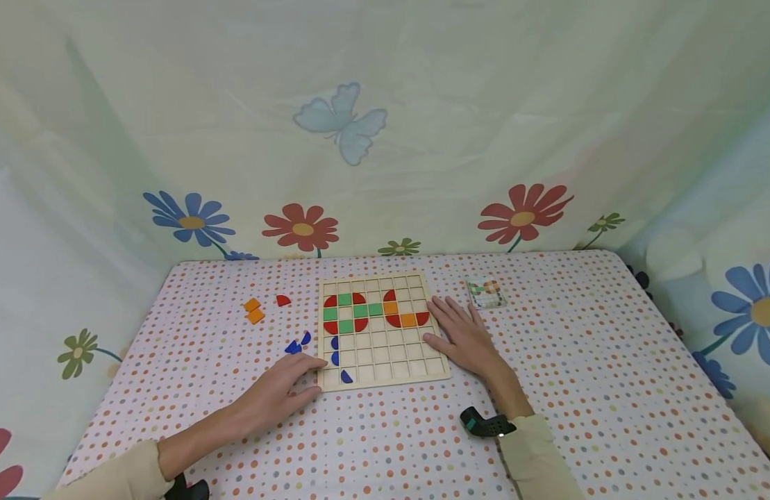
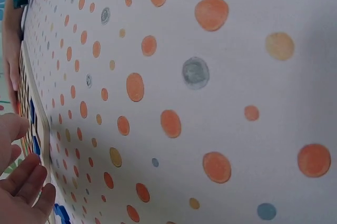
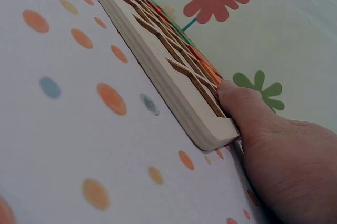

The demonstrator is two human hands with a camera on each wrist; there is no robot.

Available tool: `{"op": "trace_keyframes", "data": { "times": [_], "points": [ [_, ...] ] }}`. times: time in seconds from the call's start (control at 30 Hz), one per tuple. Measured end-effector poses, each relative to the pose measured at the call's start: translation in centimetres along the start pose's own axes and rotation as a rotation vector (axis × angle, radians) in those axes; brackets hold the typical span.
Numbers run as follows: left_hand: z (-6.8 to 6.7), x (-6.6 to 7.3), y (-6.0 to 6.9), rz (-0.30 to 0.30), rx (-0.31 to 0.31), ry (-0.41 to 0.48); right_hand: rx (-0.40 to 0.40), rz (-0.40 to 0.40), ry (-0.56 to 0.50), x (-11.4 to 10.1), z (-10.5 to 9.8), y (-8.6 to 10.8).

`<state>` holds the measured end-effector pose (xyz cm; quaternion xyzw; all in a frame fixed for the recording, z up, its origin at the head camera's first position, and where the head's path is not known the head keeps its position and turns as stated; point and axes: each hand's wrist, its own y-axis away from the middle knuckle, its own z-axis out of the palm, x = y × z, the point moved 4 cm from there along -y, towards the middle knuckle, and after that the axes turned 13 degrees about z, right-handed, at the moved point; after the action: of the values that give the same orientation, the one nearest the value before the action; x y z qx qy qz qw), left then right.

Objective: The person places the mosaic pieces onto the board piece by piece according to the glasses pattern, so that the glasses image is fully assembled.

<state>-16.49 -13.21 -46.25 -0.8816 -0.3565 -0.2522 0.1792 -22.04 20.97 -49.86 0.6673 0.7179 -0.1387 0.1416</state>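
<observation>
A wooden grid board (image 1: 385,357) lies flat on the table. Red curved pieces (image 1: 361,324), green squares (image 1: 375,309) and orange squares (image 1: 409,319) fill cells in its upper half. Blue curved pieces (image 1: 346,376) sit in cells along its left side. My left hand (image 1: 275,392) is at the board's lower left edge, fingers relaxed and thumb apart, with no piece visible between them. My right hand (image 1: 466,340) rests along the right edge, fingers extended; in the right wrist view its thumb (image 3: 239,100) lies on the board's rim (image 3: 184,121).
Left of the board lie loose blue pieces (image 1: 293,346), one red curved piece (image 1: 283,301) and two orange squares (image 1: 256,317). A small patterned card (image 1: 486,294) lies to the right. A dotted cloth (image 1: 385,444) covers the table, and a flowered curtain (image 1: 422,139) hangs behind.
</observation>
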Motion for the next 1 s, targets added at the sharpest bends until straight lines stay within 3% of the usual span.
{"op": "trace_keyframes", "data": {
  "times": [0.2, 0.33, 0.5, 0.73, 0.87, 1.0],
  "points": [
    [-0.7, -0.4, -0.1, -0.074, 0.019, 0.029, -0.005, 0.003, -0.004, -0.1, -0.1, -0.1],
    [-1.9, -1.5, -0.3, -0.084, 0.072, -0.011, -0.001, 0.001, -0.008, -0.2, -0.3, -0.1],
    [-4.2, -4.7, -0.4, -0.104, 0.168, -0.115, -0.001, -0.001, -0.015, -0.2, -0.5, -0.1],
    [-6.8, -10.1, 0.3, -0.246, 0.247, -0.19, 0.002, -0.001, -0.013, 0.0, -0.4, -0.1],
    [-7.1, -11.5, 0.6, -0.265, 0.25, -0.201, -0.003, 0.005, -0.015, 0.1, -0.2, 0.0],
    [-6.9, -11.6, 0.5, -0.233, 0.261, -0.247, -0.003, 0.005, -0.013, 0.2, -0.1, 0.1]
  ]
}}
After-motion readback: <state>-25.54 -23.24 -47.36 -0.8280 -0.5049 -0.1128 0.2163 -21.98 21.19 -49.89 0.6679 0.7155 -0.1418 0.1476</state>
